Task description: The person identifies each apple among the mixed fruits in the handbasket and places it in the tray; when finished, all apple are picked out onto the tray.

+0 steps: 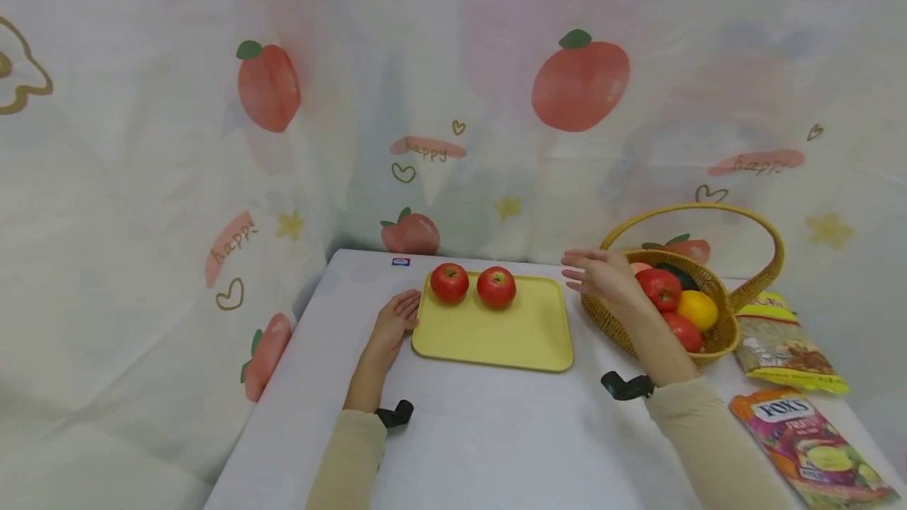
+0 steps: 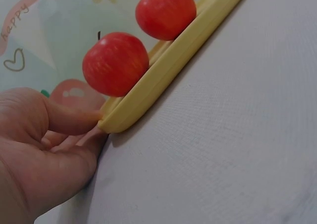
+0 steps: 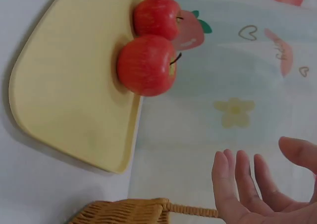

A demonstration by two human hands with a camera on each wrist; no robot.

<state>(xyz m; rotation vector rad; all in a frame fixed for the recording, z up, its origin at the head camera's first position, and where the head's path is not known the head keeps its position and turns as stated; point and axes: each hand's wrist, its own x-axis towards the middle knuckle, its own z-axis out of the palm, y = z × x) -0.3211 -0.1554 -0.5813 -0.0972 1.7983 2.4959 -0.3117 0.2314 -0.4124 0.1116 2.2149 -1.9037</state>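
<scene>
L hand pinches L edge of tray; R hand empty, fingers loosely spread, nr basket. Prob. mid-loading; next move likely needs R hand to grip basket produce. Counts: 1 tray on counter w/ 2 apples at back L; 1 basket, 4+ pcs produce, some hidden; 2 packets.

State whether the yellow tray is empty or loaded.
Loaded, though mostly bare: two red apples sit on the yellow tray, toward its far edge.
</scene>
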